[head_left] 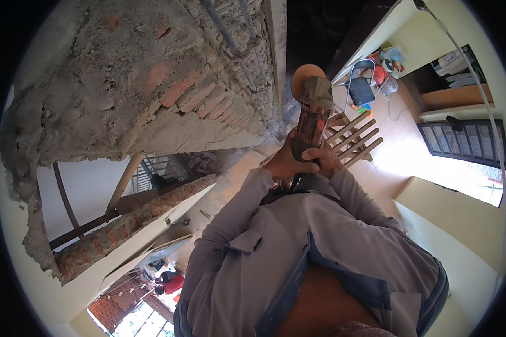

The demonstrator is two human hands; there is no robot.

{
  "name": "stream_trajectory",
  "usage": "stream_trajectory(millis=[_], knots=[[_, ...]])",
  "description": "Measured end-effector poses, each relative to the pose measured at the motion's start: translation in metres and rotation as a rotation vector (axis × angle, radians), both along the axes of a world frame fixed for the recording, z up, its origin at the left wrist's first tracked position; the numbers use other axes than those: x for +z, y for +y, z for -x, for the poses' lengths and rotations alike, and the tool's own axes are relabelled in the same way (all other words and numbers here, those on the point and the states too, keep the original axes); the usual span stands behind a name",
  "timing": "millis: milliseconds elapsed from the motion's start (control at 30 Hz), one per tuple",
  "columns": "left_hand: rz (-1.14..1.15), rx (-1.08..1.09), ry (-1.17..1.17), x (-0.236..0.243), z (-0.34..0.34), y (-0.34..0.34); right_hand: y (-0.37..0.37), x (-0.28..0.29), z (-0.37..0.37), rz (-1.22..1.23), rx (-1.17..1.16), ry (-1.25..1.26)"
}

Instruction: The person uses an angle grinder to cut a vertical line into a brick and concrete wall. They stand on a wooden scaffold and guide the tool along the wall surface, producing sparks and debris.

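Note:
Both my hands grip a dusty orange-brown angle grinder [312,121] held out in front of my chest. My left hand [283,163] wraps the rear of its body from the left. My right hand [325,158] closes over the same grip from the right. The grinder's round disc [305,74] points away from me, close to the edge of a rough wall [152,84] of exposed red brick and crumbling grey plaster. A chased groove with grey pipes [226,31] runs along that wall near the disc. I wear a grey long-sleeved shirt [275,236].
A slatted wooden frame [357,137] lies on the tiled floor beyond the grinder. A folding chair [362,90] and buckets [389,60] stand farther off. A dark louvred door [466,143] is at right. A brick ledge [129,224] runs at left, with a person in red [172,283] below.

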State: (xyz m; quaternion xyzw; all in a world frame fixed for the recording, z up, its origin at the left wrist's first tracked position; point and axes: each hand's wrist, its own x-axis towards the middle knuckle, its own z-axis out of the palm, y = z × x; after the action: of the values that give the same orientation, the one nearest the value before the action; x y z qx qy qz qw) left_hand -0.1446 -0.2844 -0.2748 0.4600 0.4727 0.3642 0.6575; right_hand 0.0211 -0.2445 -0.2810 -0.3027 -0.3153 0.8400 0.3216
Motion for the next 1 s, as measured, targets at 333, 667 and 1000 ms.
stream_trajectory(millis=[333,667,1000], knots=[[0.133,0.044,0.592,0.022,0.048,-0.049,-0.036,-0.016,0.058,0.136,0.099,0.004],[0.071,0.000,0.885,0.020,0.131,-0.080,-0.063,-0.008,0.152,0.523,-0.155,0.049],[0.136,0.040,1.018,0.018,0.161,-0.067,-0.042,-0.031,0.199,0.505,-0.087,-0.050]])
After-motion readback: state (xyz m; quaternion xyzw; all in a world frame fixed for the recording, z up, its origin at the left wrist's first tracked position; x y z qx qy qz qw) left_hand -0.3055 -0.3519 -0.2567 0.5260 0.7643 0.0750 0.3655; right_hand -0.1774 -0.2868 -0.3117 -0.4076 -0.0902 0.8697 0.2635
